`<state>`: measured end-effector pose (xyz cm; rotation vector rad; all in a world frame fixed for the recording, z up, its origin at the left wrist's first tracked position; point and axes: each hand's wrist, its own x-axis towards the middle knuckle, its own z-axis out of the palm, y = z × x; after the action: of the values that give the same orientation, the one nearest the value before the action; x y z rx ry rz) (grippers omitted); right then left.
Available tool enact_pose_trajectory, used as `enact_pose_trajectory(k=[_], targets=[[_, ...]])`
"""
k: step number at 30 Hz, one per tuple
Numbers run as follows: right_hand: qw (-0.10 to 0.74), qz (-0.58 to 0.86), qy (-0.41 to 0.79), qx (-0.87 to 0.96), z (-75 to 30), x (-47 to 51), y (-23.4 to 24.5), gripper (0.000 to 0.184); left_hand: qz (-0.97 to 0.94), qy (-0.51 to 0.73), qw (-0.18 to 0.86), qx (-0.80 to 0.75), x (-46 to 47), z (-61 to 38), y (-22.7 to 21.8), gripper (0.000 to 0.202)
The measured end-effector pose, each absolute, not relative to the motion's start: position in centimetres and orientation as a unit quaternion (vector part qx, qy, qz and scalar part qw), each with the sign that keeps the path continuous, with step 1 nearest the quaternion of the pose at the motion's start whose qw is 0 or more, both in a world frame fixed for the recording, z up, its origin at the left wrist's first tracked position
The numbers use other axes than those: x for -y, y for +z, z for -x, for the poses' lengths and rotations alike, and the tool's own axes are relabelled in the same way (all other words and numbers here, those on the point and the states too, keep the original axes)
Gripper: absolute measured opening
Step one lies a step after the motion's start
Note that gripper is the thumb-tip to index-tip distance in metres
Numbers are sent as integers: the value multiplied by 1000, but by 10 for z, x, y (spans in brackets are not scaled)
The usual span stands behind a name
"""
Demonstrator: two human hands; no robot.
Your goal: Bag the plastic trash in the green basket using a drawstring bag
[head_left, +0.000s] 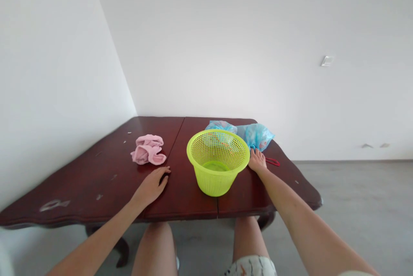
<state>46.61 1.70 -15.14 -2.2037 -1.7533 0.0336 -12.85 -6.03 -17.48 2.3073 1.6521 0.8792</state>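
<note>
On a dark reddish-brown wooden table (97, 181) standing near the corner of two white walls, the person's bare arms reached forward over the near edge. The left hand (151, 186) lay open and palm down on the wood, its fingers lightly curved and gripping nothing. It was just to the near right of a crumpled pink cloth (147, 150), not touching it. The cloth sat in a loose heap left of the seam dividing the tabletop.

The right hand (257, 160) was also open and palm down, with its fingers spread on the wood and holding nothing. It rested just beside the right side of a lime-green plastic mesh basket (218, 162), though whether it touched the basket could not be told. The basket stood upright on the seam, near the middle of the table, with its solid green base showing through the open top.

Toward the far edge lay bunched blue patterned plastic bags (255, 136), partly hidden behind the basket and reaching to just beyond the right fingertips. A thin red cord (272, 162) lay just right of the right hand. Below the near edge showed the person's bare legs (156, 250) and patterned shorts (251, 266), with a grey floor (355, 198) off to the right.
</note>
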Motion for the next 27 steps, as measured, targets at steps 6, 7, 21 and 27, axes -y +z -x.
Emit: enact_pose_trajectory(k=[6, 7, 21, 27], targets=[[202, 765, -3, 611, -462, 3, -149, 54, -773, 302, 80, -552, 60, 128, -171, 39], [210, 762, -6, 612, -462, 5, -148, 54, -774, 302, 79, -551, 60, 127, -170, 39], [237, 743, 4, 626, -469, 14, -154, 39, -775, 281, 74, -561, 68, 122, -162, 45], [215, 748, 9, 628, -476, 24, -157, 42, -778, 277, 81, -558, 68, 121, -162, 45]])
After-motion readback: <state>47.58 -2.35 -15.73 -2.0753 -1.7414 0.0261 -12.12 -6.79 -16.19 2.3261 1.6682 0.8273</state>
